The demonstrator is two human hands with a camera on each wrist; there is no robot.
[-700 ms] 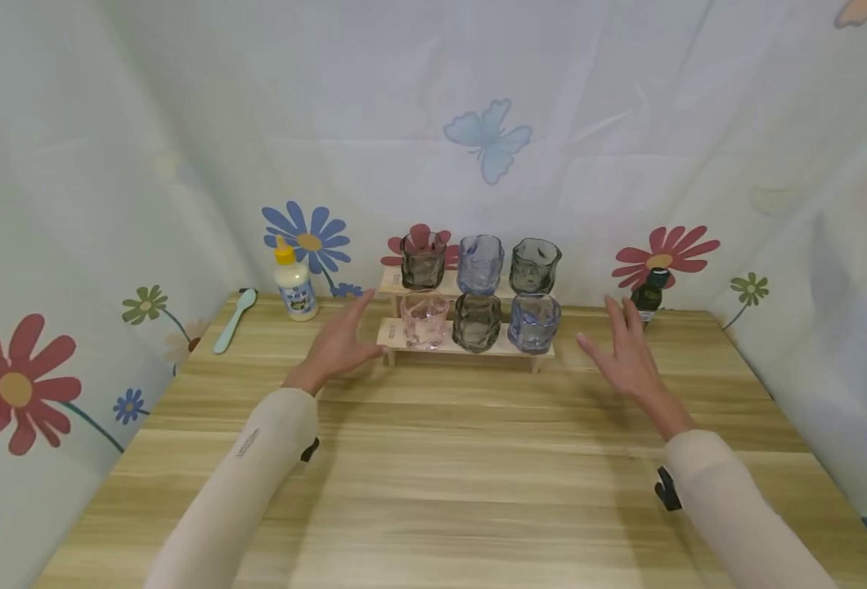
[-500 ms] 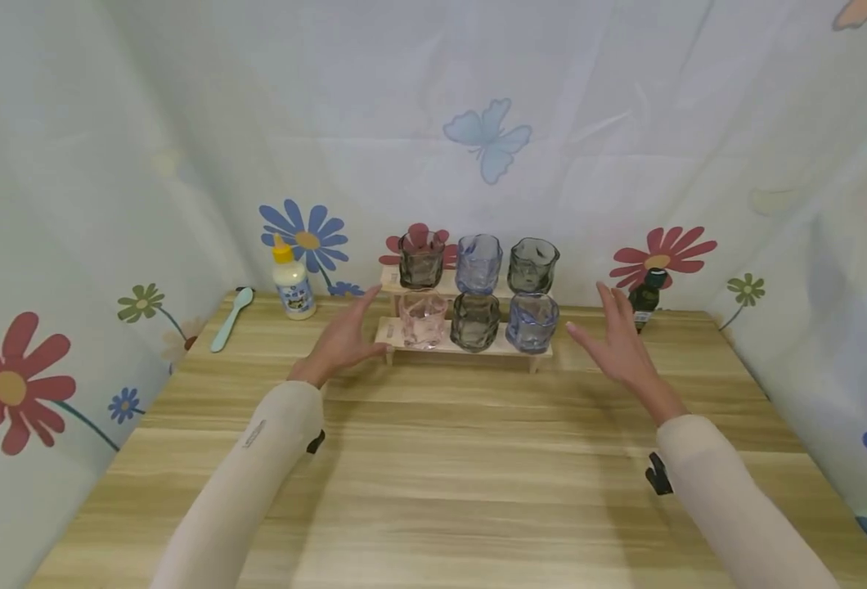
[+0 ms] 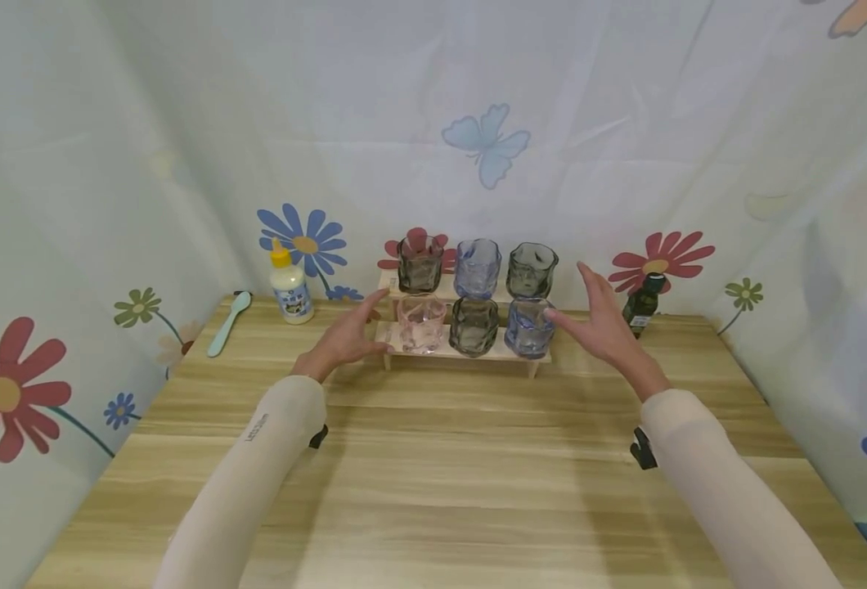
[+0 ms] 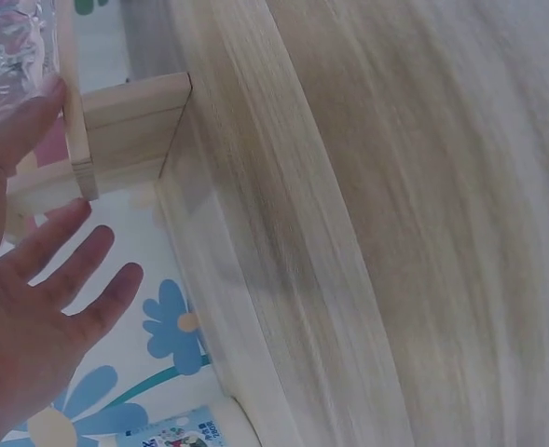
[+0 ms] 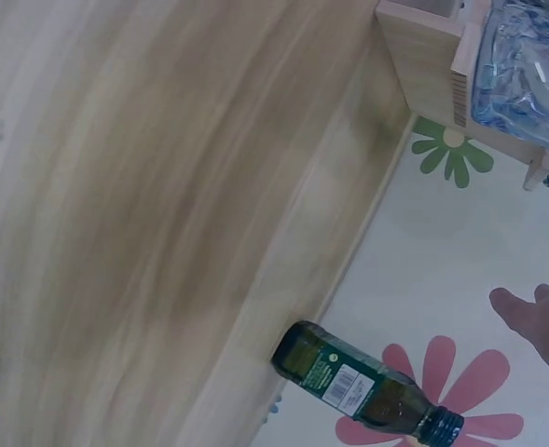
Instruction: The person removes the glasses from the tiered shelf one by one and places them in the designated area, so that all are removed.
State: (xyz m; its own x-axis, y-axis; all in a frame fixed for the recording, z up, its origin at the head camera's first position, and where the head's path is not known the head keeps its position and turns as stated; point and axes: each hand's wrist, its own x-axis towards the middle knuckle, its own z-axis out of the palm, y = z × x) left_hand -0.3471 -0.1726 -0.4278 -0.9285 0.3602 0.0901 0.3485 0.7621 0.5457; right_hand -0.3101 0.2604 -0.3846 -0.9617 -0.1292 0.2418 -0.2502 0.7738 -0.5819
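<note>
A two-step wooden stand (image 3: 448, 353) holds several wavy glass cups in two rows. The front row has a pink cup (image 3: 422, 325), a dark grey cup (image 3: 474, 327) and a blue cup (image 3: 529, 329). Behind them are a dark cup (image 3: 420, 266), a pale blue cup (image 3: 478, 268) and a grey-green cup (image 3: 532, 271). My left hand (image 3: 343, 337) has its fingers spread at the stand's left end, thumb right at the lower step's edge. My right hand (image 3: 601, 325) is spread at the right end, its thumb overlapping the front blue cup in the head view.
A white bottle with a yellow cap (image 3: 291, 286) and a mint-green spoon (image 3: 229, 325) are at the back left of the wooden table (image 3: 463, 474). A dark green bottle (image 3: 643, 304) stands behind my right hand. A flowered curtain (image 3: 375, 123) hangs behind the table.
My right hand has moved left from near the green bottle to the stand's right end. My left hand has shifted slightly right, closer to the stand. The cups stay in place.
</note>
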